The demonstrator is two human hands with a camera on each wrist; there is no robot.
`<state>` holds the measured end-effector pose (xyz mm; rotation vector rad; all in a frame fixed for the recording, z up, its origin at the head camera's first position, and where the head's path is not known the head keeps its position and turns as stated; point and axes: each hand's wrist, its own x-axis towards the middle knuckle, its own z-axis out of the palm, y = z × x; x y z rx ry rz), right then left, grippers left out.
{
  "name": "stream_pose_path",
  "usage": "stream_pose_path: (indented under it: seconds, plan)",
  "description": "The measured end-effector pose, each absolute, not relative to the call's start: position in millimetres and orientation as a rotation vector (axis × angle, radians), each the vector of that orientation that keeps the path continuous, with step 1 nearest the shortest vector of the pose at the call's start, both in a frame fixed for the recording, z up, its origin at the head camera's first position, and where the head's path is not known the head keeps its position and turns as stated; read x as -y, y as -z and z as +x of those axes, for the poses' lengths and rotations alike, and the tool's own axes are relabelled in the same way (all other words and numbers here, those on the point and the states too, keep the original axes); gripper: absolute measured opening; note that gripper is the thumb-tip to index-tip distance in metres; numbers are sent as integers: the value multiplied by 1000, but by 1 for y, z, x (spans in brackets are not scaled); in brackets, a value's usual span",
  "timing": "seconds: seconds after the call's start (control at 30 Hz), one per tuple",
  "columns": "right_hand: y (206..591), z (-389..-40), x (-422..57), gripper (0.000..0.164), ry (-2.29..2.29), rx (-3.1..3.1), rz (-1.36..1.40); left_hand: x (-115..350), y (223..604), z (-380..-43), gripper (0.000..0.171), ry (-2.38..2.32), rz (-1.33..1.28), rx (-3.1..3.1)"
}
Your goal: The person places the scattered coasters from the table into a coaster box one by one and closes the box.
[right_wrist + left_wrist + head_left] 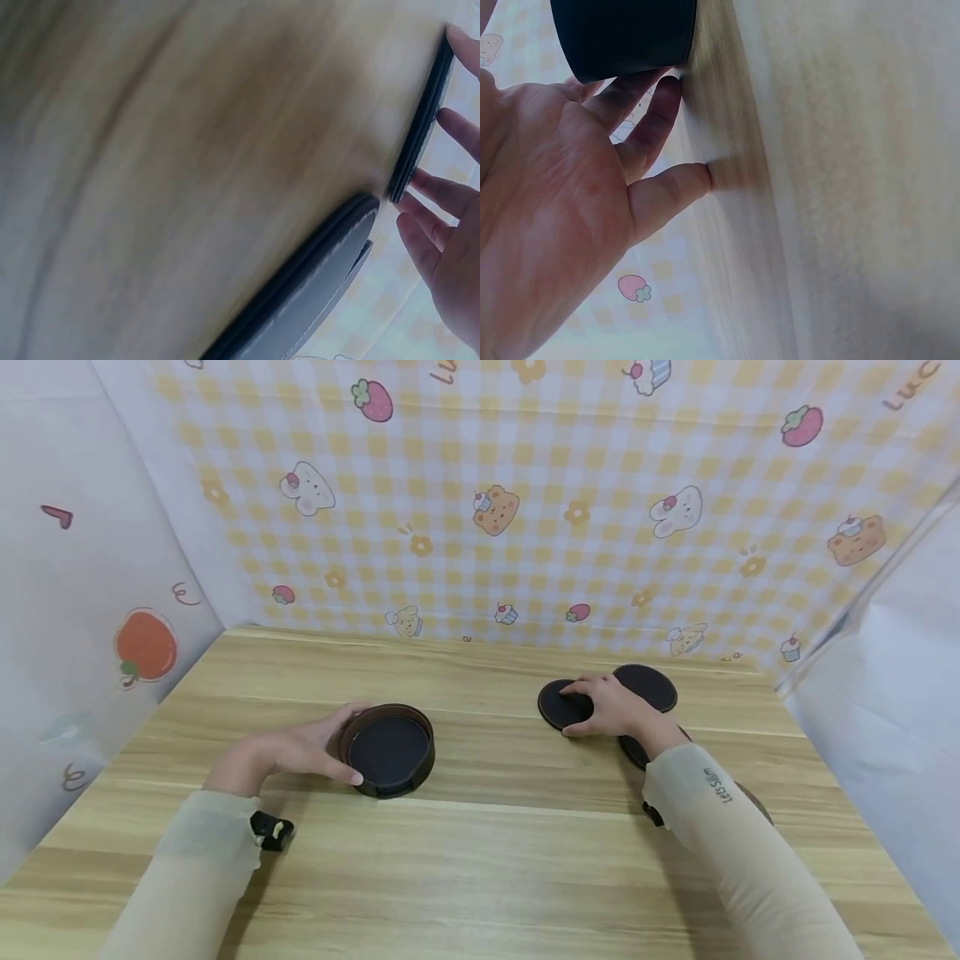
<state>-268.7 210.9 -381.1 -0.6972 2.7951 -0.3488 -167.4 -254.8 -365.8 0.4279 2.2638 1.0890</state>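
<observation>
My left hand (311,749) holds a round dark coaster holder (426,768) by its left side, thumb at the front rim and fingers around the back. Inside lies a black coaster (390,750). In the left wrist view, the holder's dark wall (626,34) shows above the curved fingers (656,127). My right hand (611,706) grips a round black coaster (555,706) low at the table, thumb at its near edge and fingers over it. The right wrist view shows that coaster (424,120) edge-on with fingertips along it.
Behind the right hand lies another black coaster (647,687). One more coaster (632,752) is partly covered by the right wrist, and a round rim (756,803) shows past the sleeve. Patterned cloth (450,568) hangs behind the wooden table (465,877).
</observation>
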Motion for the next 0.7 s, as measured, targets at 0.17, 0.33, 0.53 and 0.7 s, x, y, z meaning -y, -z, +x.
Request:
stream_pose_path:
  seconds: [0.17, 0.33, 0.53, 0.7]
  plan:
    - [381, -267, -204, 72, 342, -2794, -708, 254, 366, -168, 113, -1103, 431, -2257]
    - [378, -264, -196, 72, 351, -2783, -716, 254, 366, -169, 114, -1101, 427, -2260]
    - [379, -264, -189, 73, 348, -2792, -751, 254, 366, -170, 115, -1097, 415, -2260]
    - [377, -262, -180, 71, 365, -2785, -792, 254, 366, -169, 116, -1102, 417, -2262]
